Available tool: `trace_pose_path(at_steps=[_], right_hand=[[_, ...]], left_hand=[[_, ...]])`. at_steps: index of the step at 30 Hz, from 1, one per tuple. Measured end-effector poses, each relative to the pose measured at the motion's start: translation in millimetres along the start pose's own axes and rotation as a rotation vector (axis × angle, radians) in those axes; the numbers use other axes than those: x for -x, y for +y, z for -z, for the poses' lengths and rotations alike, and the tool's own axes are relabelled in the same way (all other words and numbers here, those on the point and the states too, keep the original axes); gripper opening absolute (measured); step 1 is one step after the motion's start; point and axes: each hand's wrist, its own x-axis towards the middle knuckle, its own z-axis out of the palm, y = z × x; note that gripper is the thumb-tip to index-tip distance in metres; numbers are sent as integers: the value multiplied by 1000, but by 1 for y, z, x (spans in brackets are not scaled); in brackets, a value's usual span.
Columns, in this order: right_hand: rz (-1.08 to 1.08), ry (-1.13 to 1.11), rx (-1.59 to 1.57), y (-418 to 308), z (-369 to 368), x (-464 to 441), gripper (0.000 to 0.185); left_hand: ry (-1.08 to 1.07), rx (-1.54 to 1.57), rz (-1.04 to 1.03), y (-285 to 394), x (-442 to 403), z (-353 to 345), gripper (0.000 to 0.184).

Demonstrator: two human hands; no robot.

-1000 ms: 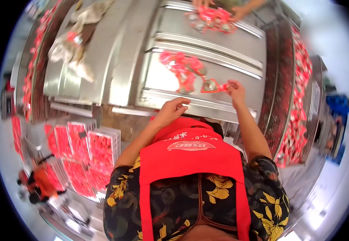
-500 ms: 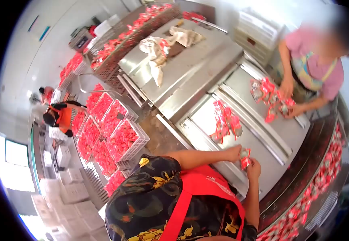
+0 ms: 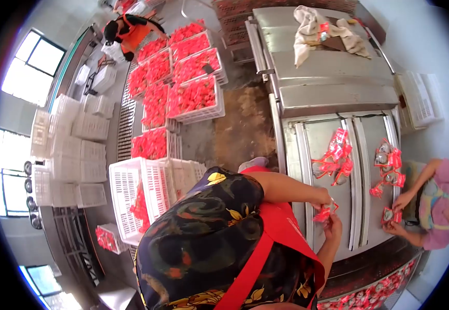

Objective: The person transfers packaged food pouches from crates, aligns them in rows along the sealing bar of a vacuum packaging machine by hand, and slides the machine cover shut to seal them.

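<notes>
Over the metal worktable (image 3: 348, 227), my left hand (image 3: 319, 198) and my right hand (image 3: 333, 226) are close together, pinching a small red-and-clear packet (image 3: 325, 213) between them. My left hand grips its upper end, my right hand its lower side. Beyond them on the steel surface lies a loose pile of similar red packets (image 3: 336, 157), touched by neither hand. Metal rails run along both sides of that pile.
A co-worker (image 3: 439, 199) across the table holds a packet beside another pile (image 3: 388, 165). White crates (image 3: 198, 111) of red packets stand at left, with an empty-looking crate (image 3: 126, 199) nearer. A cloth (image 3: 307, 39) lies on the far steel top.
The view has swung left, bringing stacked crates and windows in. My hands, apart a second ago, have come together on a packet. The co-worker's hands have moved off their pile with a packet.
</notes>
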Motion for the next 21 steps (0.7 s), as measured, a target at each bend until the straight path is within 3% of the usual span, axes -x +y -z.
trace_pose_path(at_steps=[1, 3, 6, 8, 10, 12, 13, 14, 15, 16, 19, 21], right_hand=[[-14, -2, 9, 1, -2, 7, 11], [55, -53, -60, 3, -6, 23, 21], [100, -81, -93, 6, -12, 47, 34], [130, -85, -132, 13, 2, 47, 38], [174, -91, -169, 25, 7, 61, 43], [240, -53, -205, 25, -3, 76, 42], [196, 77, -98, 32, 16, 74, 41], [252, 13, -116, 30, 13, 83, 42], [272, 46, -52, 32, 17, 87, 43], [239, 140, 9, 25, 14, 97, 45], [307, 277, 197, 42, 46, 96, 22], [351, 414, 343, 48, 51, 97, 18]], left_hand=[[4, 15, 4, -7, -14, -4, 49], [-255, 360, 180, -20, -41, -13, 48], [-246, 267, 192, -3, -1, -22, 41], [-251, 269, 147, -24, -24, -29, 34], [-195, -1058, -1099, -54, -66, -30, 30], [-116, -1269, -644, -32, -45, -53, 30], [-160, -993, -605, -29, -41, -49, 28], [-175, -569, -249, -15, -19, -49, 24], [-204, -596, -284, -10, -18, -50, 28], [-269, -420, -286, -7, -19, -48, 22], [-314, -399, -200, 26, -4, -57, 15], [-321, -310, -159, 22, -14, -62, 18]])
